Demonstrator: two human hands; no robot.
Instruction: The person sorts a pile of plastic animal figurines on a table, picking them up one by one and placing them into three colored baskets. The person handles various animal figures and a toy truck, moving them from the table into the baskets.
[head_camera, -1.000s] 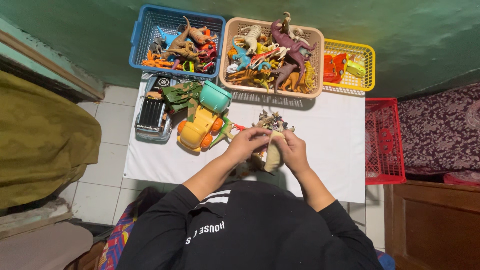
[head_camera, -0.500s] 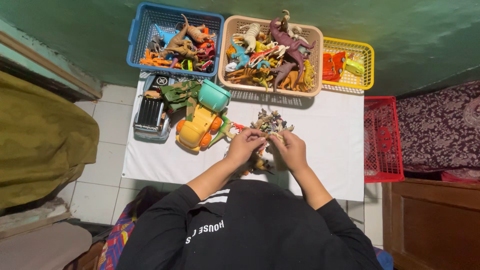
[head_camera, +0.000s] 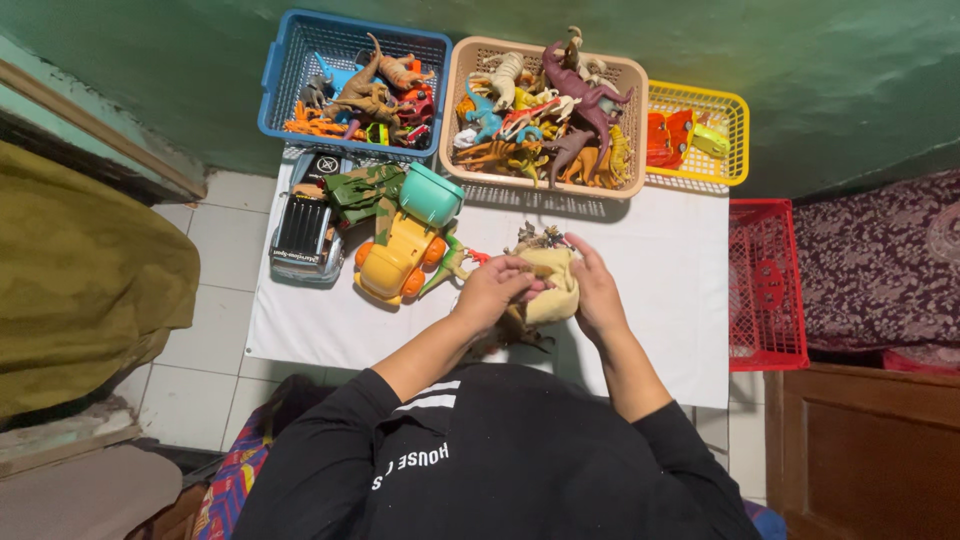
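Both my hands hold a beige toy dinosaur over the white table. My left hand grips its left side with curled fingers. On the right side my right hand cups it, fingers stretched forward. Just beyond my hands lies a small heap of little figures, partly hidden by the toy. Darker toy parts show below my hands near the table's front edge.
At the back stand a blue basket, a tan basket heaped with dinosaurs and a yellow basket. A red basket sits at the right. A yellow toy truck and a black toy car are at the left.
Half a second ago my fingertips were pinching at the heap of little figures; now the beige dinosaur is lifted between both hands, covering part of the heap.
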